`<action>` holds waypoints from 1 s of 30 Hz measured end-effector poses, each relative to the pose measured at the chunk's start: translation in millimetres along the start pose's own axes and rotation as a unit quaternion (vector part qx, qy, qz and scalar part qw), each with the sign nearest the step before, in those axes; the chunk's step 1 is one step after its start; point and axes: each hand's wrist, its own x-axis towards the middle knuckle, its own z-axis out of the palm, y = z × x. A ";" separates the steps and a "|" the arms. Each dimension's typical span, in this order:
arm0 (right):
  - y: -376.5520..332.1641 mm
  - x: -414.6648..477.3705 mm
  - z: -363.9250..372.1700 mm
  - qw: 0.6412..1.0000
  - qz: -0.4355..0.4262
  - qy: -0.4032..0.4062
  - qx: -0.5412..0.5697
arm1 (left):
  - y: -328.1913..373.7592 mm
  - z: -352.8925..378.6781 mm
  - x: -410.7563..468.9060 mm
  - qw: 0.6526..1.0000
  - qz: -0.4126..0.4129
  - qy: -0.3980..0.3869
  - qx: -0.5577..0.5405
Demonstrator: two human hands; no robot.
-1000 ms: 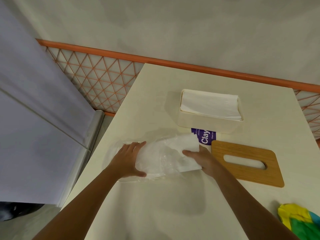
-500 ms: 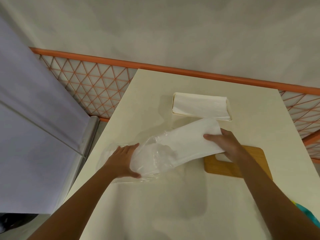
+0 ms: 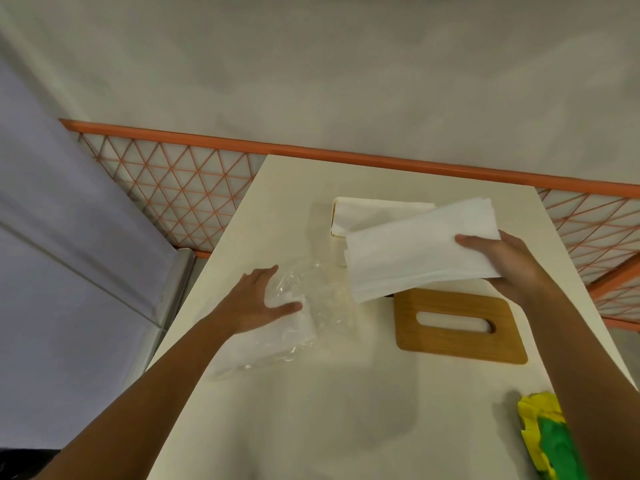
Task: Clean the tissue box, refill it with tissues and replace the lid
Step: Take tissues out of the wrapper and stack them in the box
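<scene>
Grips the tissues [image 3: 415, 251] at their right end with the right hand [image 3: 512, 268], thumb on top and fingers curled beneath. Holds them in the air as one flat stack, tilted, above the table [image 3: 311, 410]. Covers the right part of the open box [image 3: 341, 216] with the stack's far edge, and overhangs the far edge of the lid [image 3: 460, 327] with its near edge. Shows white tissue already inside the box, which stands far on the table. Rests the left hand [image 3: 256, 303] on a crumpled clear wrapper [image 3: 311, 306], fingers straight and spread, clasping nothing. Finds the wrapper lying on the table left of the stack and the lid. Finds the wooden lid flat on the table, slot up, near of the box. Catches a yellow and green cloth [image 3: 547, 438] at the near right corner, partly behind the right forearm.
</scene>
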 end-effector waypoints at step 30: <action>-20.0 110.6 16.2 1.000 -0.002 0.004 0.020 | 150.1 -35.9 142.8 0.927 -0.010 0.090 -0.365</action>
